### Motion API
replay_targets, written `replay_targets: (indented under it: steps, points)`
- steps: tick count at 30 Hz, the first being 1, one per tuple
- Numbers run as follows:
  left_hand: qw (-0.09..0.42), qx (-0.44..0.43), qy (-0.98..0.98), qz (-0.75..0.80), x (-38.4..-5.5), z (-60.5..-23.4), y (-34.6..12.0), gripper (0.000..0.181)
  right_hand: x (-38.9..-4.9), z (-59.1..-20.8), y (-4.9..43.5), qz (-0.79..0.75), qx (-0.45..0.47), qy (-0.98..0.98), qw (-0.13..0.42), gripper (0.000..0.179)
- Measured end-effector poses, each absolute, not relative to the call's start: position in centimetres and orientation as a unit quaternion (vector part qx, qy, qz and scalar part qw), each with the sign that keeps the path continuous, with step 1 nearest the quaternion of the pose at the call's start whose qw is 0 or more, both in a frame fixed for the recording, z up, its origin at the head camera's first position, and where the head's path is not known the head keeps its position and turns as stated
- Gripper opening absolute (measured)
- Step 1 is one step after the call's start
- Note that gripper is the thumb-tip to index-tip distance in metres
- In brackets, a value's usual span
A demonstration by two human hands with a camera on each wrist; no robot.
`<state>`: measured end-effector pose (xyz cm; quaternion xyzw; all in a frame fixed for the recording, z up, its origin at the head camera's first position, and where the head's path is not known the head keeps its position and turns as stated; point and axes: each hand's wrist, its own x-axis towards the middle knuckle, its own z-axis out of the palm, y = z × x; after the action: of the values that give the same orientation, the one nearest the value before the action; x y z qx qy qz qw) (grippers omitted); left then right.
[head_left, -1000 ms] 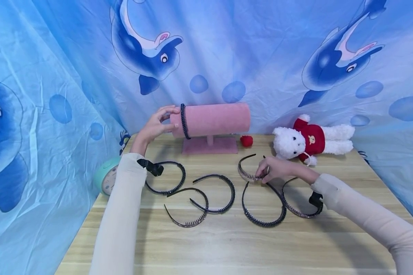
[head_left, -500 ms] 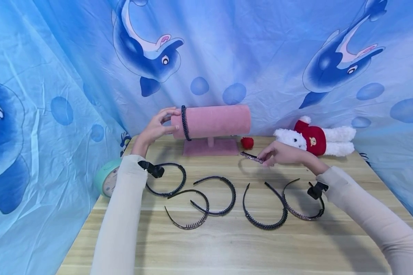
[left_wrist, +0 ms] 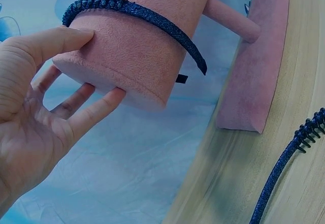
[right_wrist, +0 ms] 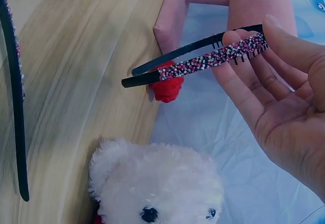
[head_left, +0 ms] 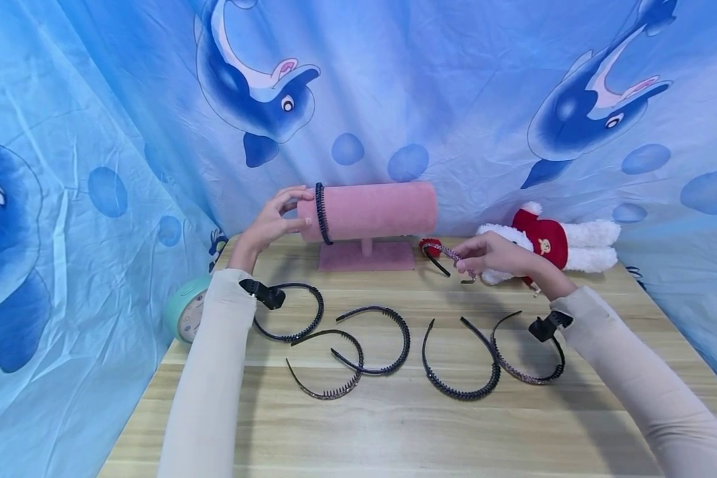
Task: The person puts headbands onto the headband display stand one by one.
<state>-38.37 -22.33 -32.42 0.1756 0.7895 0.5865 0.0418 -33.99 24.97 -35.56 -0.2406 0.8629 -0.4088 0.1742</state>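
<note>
My left hand [head_left: 277, 216] grips the left end of a pink plush headband stand [head_left: 376, 209], its thumb on the roll's side and fingertips against the end face [left_wrist: 114, 89]. Around the roll, near that end, sits a dark blue toothed headband [left_wrist: 152, 18]. My right hand [head_left: 492, 254] holds up a headband [right_wrist: 208, 56] set with pink and white rhinestones, pinched between thumb and fingers. Both its black tips point toward the table side in the right wrist view. It is to the right of the stand, overlapping a red ball-like thing [right_wrist: 167, 88] in the views.
Several toothed headbands lie on the wooden table [head_left: 382, 431], among them a dark one [head_left: 466, 395] and a sparkly one [head_left: 532, 378]. A white teddy bear in a red sweater [head_left: 546, 242] lies at back right. A mint-green clock [head_left: 185, 309] stands at the left edge.
My right hand has lifted the rhinestone headband off the table and moved it back, turning it on the way. My left hand has stayed on the stand's end.
</note>
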Motion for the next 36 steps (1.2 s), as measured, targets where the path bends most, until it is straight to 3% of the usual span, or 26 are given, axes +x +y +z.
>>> replay_targets:
  steps: [17,27,36]
  points:
    - [0.048,0.174,0.790,0.586,-38.1,-32.0,-22.3,0.052,-33.5,-36.2,24.1,-0.492,-0.176,0.841,0.145,0.045]
    - [0.034,0.178,0.790,0.586,-39.9,-34.0,-22.8,0.053,-33.1,-35.9,24.3,-0.539,-0.140,0.819,0.140,0.048]
    - [0.030,0.180,0.791,0.583,-39.8,-33.9,-22.8,0.050,-32.7,-35.0,24.4,-0.556,-0.092,0.820,0.103,0.051]
